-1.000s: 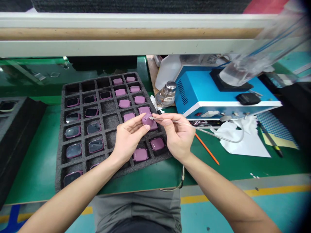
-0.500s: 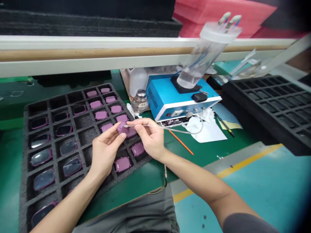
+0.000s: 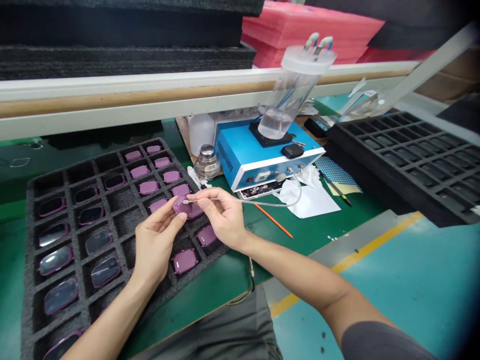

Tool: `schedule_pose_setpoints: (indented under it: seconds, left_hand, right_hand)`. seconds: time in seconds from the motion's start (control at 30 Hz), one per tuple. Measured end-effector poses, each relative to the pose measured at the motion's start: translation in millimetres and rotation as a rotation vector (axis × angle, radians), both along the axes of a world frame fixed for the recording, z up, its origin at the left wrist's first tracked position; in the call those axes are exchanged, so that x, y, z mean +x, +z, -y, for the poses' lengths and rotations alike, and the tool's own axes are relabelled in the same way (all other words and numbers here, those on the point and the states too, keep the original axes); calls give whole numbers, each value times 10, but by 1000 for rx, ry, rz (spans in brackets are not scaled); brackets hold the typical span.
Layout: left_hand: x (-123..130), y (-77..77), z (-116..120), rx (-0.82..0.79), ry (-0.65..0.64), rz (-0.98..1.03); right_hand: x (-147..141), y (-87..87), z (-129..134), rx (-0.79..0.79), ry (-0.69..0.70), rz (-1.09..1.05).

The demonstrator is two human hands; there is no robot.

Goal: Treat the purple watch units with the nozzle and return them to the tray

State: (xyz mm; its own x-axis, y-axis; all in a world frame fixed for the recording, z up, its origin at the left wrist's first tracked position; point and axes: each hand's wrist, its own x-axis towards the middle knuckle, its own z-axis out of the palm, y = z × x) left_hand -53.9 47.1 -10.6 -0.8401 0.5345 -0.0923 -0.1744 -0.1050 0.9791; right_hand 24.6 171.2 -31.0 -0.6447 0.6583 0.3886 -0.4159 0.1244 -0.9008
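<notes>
Between the thumb and fingers of my left hand [image 3: 153, 246] is a small purple watch case [image 3: 180, 206], raised over a foam tray [image 3: 31, 240]. My right hand [image 3: 227, 220] pinches the end of a thin clear tube [image 3: 258, 202]. The tube's small tip [image 3: 186, 201] is at the face of the case; whether it touches cannot be made out. Purple cases, such as one at the near right [image 3: 185, 261], fill several cells below and around my hands. Cells on the left hold purple-rimmed pieces with dark glass [image 3: 61, 295]. My forearms hide part of the tray.
Behind my hands stands a blue box [image 3: 240, 142] with a clear cylinder [image 3: 279, 115] of liquid on top. A glass bottle [image 3: 207, 162] is beside it. An orange stick [image 3: 273, 220] and white paper [image 3: 315, 200] lie rightward. Another black tray [image 3: 412, 165] sits far right.
The view has shifted slightly, so the scene sits a little further left. Both hands keep their hold, with the tube tip still at the purple watch case.
</notes>
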Motion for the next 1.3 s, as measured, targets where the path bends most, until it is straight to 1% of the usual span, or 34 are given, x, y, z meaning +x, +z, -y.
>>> schedule_pose_setpoints:
  seconds: [1.07, 1.3]
  left_hand:
    - [-2, -12, 2, -12, -8, 3]
    - [-3, -9, -1, -11, -6, 8]
  right_hand:
    - [0, 1, -6, 14, -12, 11]
    - [-1, -2, -5, -4, 4, 15]
